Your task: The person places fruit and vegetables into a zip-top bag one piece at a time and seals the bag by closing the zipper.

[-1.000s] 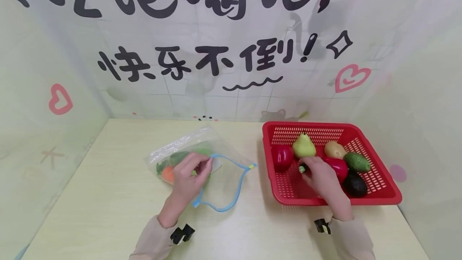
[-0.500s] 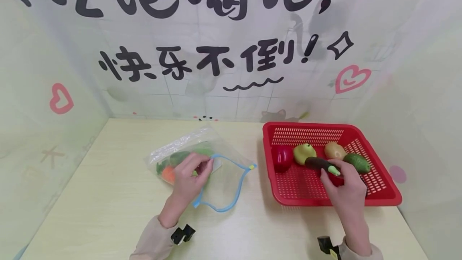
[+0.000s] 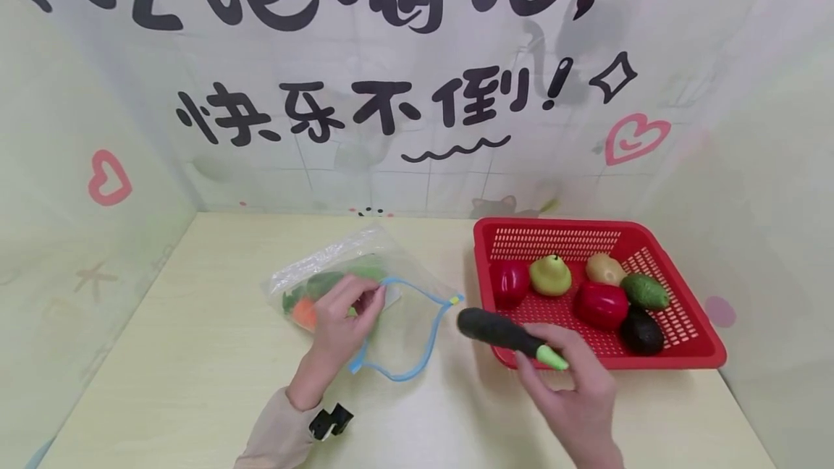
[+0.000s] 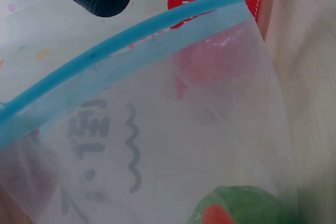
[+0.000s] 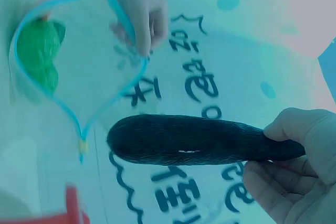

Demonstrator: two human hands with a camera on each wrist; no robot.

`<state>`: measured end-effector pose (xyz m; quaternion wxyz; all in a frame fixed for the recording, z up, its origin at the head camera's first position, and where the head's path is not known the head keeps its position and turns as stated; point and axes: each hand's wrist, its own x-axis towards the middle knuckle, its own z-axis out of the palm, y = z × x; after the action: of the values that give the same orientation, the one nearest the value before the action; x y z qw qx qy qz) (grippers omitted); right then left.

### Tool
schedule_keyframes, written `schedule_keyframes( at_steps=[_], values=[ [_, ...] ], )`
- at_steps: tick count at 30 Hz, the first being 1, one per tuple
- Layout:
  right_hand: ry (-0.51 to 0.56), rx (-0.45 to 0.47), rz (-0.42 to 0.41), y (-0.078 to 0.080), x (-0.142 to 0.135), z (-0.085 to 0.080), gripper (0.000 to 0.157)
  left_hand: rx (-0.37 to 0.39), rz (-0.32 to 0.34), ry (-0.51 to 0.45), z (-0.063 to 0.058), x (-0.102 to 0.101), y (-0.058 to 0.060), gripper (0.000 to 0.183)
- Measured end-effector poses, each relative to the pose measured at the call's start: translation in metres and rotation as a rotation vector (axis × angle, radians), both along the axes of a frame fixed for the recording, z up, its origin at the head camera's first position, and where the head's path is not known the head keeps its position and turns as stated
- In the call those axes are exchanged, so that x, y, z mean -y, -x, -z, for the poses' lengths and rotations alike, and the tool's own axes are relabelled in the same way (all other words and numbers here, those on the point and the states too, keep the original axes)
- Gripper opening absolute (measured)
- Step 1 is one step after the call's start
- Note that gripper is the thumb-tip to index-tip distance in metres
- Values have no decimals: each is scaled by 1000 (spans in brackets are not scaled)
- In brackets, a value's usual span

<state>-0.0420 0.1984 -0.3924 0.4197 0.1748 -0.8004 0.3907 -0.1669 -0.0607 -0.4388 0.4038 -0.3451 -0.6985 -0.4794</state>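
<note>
My right hand holds a dark eggplant by its light green stem end, above the front left edge of the red basket. The blunt end points left, toward the bag mouth, without touching it. My left hand pinches the blue zip rim of a clear zip bag, which lies on its side with its mouth spread. Inside the bag are green vegetables and something orange, partly hidden by the hand and plastic.
In the basket sit a green pear, two red peppers, one at the left and one in the middle, a potato, a cucumber and a dark avocado. A printed cloth wall closes the table's back.
My right hand has lifted the eggplant out of the basket and carried it toward the bag, to the left and nearer me. The left hand keeps its hold on the rim.
</note>
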Motion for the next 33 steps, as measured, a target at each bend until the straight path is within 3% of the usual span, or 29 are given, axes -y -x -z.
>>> schedule_keyframes(
  at_steps=[6,12,22,27,33],
  values=[
    [21,11,-133,8,32,13,33,6,7,-22,-1,1,-1,12],
    [-26,-15,-175,22,57,32,26,-16,-15,-14,0,3,0,13],
    [-211,-61,-130,49,85,67,16,-31,-22,-9,2,3,1,16],
    [-288,-37,-88,64,92,77,31,-33,-14,-8,1,3,0,20],
    [-384,-32,36,84,104,87,32,-27,-15,-1,-1,4,-1,22]
  ],
)
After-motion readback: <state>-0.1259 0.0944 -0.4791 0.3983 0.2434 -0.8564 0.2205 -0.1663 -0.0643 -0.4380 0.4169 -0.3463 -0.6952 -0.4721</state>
